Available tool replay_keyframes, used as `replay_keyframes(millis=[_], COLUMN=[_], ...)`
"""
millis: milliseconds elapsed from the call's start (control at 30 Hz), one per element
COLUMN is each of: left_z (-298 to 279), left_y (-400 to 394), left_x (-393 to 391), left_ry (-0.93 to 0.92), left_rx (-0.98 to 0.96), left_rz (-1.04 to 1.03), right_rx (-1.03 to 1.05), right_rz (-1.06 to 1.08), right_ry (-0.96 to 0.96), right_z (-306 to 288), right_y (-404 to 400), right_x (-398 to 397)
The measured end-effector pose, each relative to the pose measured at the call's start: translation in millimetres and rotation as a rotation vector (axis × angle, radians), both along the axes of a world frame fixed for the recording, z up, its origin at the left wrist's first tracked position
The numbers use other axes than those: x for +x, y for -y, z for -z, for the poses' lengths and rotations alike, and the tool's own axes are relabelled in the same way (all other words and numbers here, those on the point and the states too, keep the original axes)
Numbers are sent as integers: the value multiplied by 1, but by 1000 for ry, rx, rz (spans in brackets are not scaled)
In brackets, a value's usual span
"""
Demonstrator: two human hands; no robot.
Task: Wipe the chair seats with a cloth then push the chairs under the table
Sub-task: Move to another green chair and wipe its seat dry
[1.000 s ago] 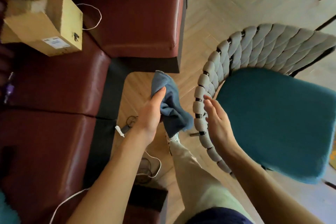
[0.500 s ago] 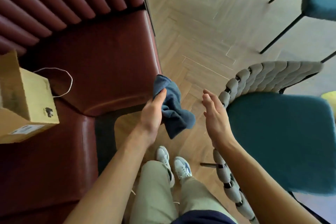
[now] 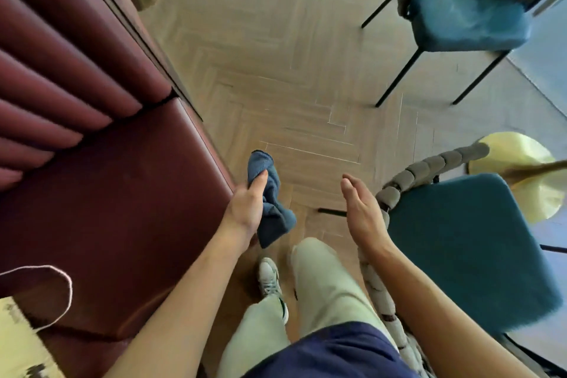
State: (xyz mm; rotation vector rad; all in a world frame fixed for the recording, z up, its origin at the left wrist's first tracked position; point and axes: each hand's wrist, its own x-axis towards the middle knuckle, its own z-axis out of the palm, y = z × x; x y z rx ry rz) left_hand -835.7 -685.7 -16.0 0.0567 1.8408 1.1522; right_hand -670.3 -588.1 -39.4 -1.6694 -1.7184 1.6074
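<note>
Herringbone wood floor (image 3: 276,55), red bench (image 3: 107,193) at left. Near: pale trouser legs, white shoe (image 3: 270,279). Left hand (image 3: 247,209) grips bunched blue cloth (image 3: 270,209), fingers curled round it, held over floor beside bench edge. Right hand (image 3: 362,212) empty, fingers straight and together, just beside woven back of near teal chair (image 3: 460,248). Farther: second teal chair (image 3: 460,9) on black legs, well apart.

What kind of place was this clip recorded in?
Probably a restaurant or café dining area: a dark red padded banquette, teal-cushioned chairs with thin black legs, brass pedestal table bases, and herringbone wood flooring.
</note>
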Motion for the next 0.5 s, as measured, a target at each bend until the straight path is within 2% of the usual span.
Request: replay_keyframes(millis=[167, 300, 500], left_z=[7, 4, -13], left_y=[-83, -166, -319], left_x=[-44, -70, -89], left_ry=[-129, -208, -249], left_rx=[-120, -199, -248], left_rz=[215, 338, 517], right_rx=[21, 46, 13], right_rz=[112, 53, 78], right_ry=[37, 100, 165], right_z=[9, 18, 19], right_y=[-75, -160, -287], right_x=[-25, -33, -42])
